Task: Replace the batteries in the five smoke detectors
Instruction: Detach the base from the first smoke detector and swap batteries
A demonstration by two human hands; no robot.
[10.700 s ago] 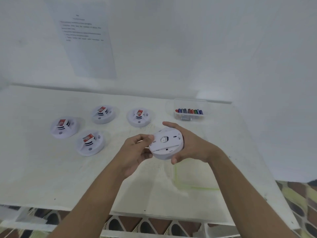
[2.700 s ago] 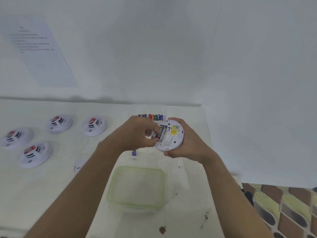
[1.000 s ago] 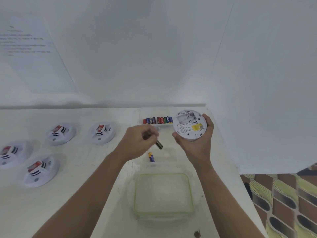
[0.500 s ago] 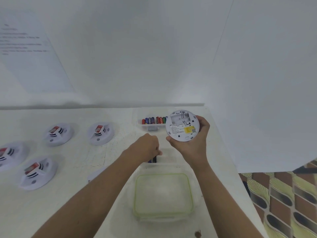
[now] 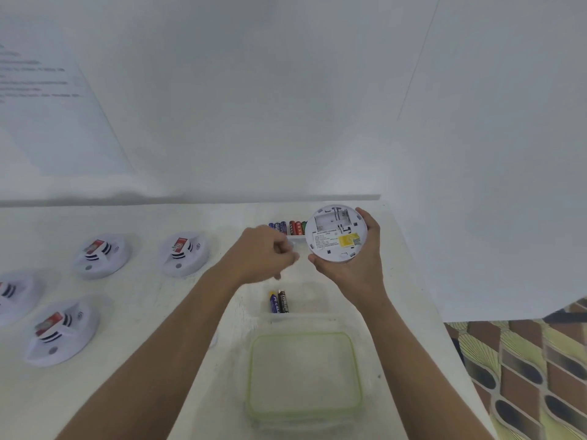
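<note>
Second battery (image 5: 283, 301) now in clear box (image 5: 313, 301); left hand (image 5: 260, 255) lifted, curled, blurred, hold unclear; right hand (image 5: 355, 271) grips detector (image 5: 336, 233).

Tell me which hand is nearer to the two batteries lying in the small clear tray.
Left. The left hand hovers just beyond the two batteries, almost above them. The right hand is farther off to their right, holding the smoke detector.
</note>
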